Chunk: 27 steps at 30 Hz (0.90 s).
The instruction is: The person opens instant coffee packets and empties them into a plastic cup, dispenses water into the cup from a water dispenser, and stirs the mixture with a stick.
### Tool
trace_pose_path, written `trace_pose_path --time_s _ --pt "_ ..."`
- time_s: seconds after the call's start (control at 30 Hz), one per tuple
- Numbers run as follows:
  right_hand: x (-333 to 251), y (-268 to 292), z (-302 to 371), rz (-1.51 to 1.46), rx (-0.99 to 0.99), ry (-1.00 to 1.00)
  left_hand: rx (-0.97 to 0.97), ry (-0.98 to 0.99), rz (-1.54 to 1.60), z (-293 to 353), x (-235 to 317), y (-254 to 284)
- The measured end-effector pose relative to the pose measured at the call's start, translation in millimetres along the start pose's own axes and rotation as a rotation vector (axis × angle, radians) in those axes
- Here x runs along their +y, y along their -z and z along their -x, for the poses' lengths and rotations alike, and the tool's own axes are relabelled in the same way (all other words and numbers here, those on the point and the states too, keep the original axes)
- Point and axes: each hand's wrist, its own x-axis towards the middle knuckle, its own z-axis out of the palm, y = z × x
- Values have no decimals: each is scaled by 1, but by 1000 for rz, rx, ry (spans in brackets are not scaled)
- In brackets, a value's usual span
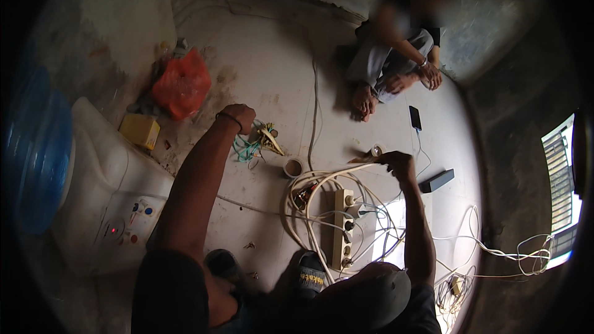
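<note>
My left hand point(238, 117), a dark band at its wrist, is stretched far out over the floor with its fingers closed. What it holds, if anything, is hidden. Just beside it lies a tangle of green string point(247, 149) with a small bundle of pale yellowish pieces point(270, 138). On the other side, my right hand point(398, 164) is bent down with its fingers pinched at the white cable point(331, 174). That cable forms a large loose coil, which surrounds a long white power strip point(339, 227) with several plugs in it.
A small round cup point(292, 167) stands by the coil. Left are a water dispenser point(93, 179), a yellow box point(139, 130) and a red plastic bag point(183, 86). A person point(396, 49) sits at the back right, near a phone point(414, 117) and a dark box point(437, 180).
</note>
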Motion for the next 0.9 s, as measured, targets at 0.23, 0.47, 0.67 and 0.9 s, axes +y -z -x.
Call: trace_pose_path --time_s 0.23,0.47,0.67,0.9 --pt "-9 -119 64 -36 -351 -115 24 -27 6 6 -10 -4" --pt "-1 -179 80 90 -403 -103 -49 -7 -21 12 4 2" --pt "11 -170 74 248 -416 88 -30 -49 -24 12 8 -8" --pt "-72 -88 114 87 -490 -185 176 -435 127 -6 41 -54"
